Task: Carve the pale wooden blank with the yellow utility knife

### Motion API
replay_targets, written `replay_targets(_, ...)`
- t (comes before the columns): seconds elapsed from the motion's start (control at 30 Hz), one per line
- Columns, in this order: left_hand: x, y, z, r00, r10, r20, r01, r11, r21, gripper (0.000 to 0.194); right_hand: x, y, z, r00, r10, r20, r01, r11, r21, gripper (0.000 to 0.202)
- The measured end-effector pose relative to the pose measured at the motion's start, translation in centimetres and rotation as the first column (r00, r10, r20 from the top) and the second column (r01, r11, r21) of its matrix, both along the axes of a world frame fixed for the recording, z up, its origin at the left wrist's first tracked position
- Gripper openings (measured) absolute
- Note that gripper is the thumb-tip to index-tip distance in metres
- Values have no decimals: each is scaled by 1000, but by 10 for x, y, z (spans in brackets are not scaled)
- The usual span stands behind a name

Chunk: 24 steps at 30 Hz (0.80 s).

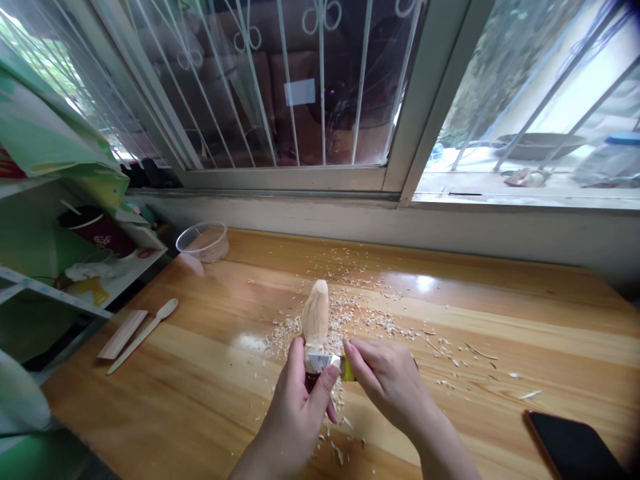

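My left hand [295, 410] is closed around the lower end of a pale carved wooden piece [316, 313]. The piece points away from me, with a rounded, tapering far end. My right hand [395, 383] grips a knife by its yellow handle [349, 369], most of which the fingers hide. Its short metal blade [320, 362] lies across the wood, just above my left palm. My left thumb presses near the blade, by the handle. Wood shavings [385, 323] are scattered on the table around and beyond both hands.
On the wooden table [525, 300], a wooden spoon [143, 337] and a flat wood strip [123, 333] lie at left. A clear plastic bowl [203, 243] stands at the back left, and a phone [580, 443] at front right. Shelves hold a dark cup [97, 230]. A barred window is behind.
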<state>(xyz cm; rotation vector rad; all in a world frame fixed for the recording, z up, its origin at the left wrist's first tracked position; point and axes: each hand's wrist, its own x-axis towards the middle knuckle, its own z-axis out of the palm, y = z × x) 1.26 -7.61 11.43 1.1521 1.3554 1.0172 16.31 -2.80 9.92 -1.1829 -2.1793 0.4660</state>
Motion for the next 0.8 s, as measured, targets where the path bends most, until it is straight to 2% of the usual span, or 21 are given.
replay_targets(0.13, 0, -2, 1, 994, 17, -111, -15, 1000, 20, 30, 0, -1, 1, 999, -34, 13, 33, 998, 61, 44)
replay_targets(0.3, 1, -3, 1, 984, 102, -144, -93, 993, 69, 29, -7, -2, -1, 996, -94, -6, 94, 982, 164, 41)
replay_targets(0.43, 0, -2, 1, 979, 106, -177, -94, 993, 70, 28, -11, -4, 1, 991, -128, -45, 135, 964, 228, 40)
replay_targets(0.6, 0, -3, 2, 994, 41, -97, -38, 999, 40, 27, -8, -3, -1, 997, -52, -60, 59, 990, 127, 42)
replay_targets(0.7, -1, -4, 3, 992, -4, -127, 8, 1000, 30, 27, -4, -2, -2, 999, 1, -40, 0, 1000, 18, 43)
replay_targets(0.8, 0, -5, 5, 980, -1, -197, 7, 1000, 30, 26, -1, -1, -2, 1000, 11, -8, -11, 1000, -17, 43)
